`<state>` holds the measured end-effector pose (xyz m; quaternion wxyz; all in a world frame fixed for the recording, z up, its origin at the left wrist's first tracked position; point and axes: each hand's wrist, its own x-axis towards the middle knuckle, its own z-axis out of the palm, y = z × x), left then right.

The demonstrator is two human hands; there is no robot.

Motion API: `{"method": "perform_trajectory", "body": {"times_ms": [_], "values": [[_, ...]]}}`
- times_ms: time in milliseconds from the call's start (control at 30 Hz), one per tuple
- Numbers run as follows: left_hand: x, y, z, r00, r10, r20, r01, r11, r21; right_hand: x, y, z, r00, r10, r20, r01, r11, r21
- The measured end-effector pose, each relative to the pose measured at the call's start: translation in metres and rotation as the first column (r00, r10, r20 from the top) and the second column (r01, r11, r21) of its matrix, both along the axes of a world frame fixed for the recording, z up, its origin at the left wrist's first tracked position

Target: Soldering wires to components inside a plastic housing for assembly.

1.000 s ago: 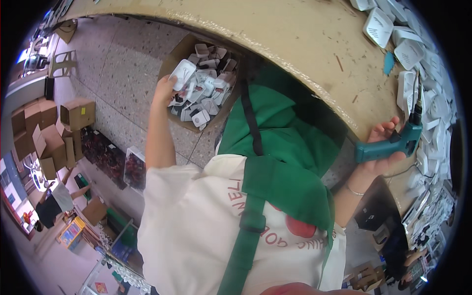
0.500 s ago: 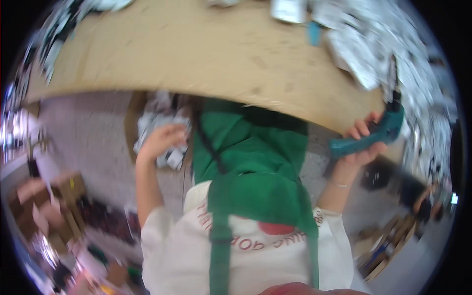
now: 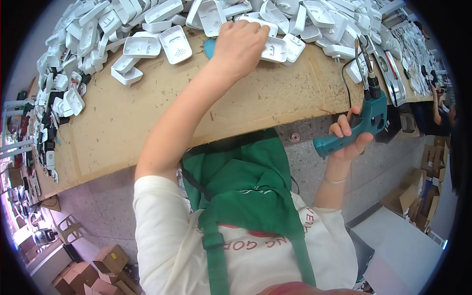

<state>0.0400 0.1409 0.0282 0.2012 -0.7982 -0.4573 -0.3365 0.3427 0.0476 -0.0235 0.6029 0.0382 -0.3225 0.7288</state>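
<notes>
White plastic housing (image 3: 273, 30) sits at the near edge of the pile (image 3: 175, 45) on the table (image 3: 108, 132), just under the left hand's fingers, long axis roughly left-right. Left hand (image 3: 240, 46) nearer: fingers bent over it, seemingly touching; undersides hidden from here, can't tell how closed. Right hand (image 3: 349, 137), well apart: fingers curled round a teal power driver's (image 3: 376, 115) handle, bit pointing away from the wearer.

White housings (image 3: 175, 44) at 11–12 o'clock: smooth plastic, light sheen. Power tool (image 3: 374, 104) at 2–3 o'clock: smooth teal plastic body, dark metal-looking chuck (image 3: 375, 89). Tabletop (image 3: 132, 113) at 10 o'clock looks like matt tan board, scuffed; apron (image 3: 236, 182) at 6 is creased matt green cloth, cartons (image 3: 110, 259) near 8 matt brown cardboard.
</notes>
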Motion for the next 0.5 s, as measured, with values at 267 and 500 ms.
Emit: {"method": "perform_trajectory", "body": {"times_ms": [267,500], "values": [[0.004,0.005,-0.020,0.990,-0.138,-0.019,0.133,0.978,-0.162,0.006,0.014,-0.020,0.999,-0.031,-0.018,0.030,0.999,-0.045],[-0.058,-0.079,-0.016,0.985,-0.045,0.168,0.083,0.971,-0.225,-0.022,0.028,-0.016,0.991,0.135,-0.006,-0.134,0.991,0.017]]}}
